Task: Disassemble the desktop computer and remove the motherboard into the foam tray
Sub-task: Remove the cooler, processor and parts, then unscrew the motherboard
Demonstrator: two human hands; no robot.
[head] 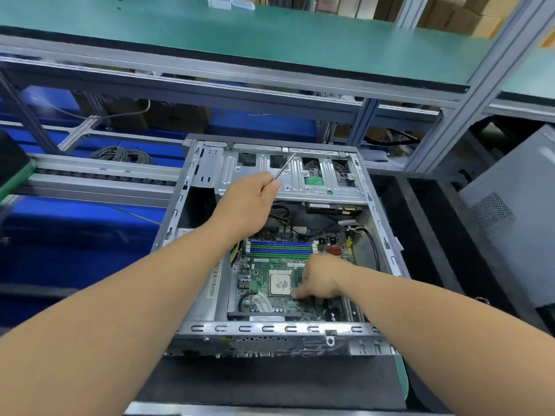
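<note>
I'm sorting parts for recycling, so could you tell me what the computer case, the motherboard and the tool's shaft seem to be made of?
Computer case: bare sheet metal, likely steel, dull silver with stamped slots. Motherboard: green circuit laminate, with plastic-looking memory slots. Tool shaft, held in the left hand: thin bright metal; its handle is hidden.

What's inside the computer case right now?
The green motherboard with its CPU, cables, and a metal drive cage above. The right hand hides part of the board.
</note>
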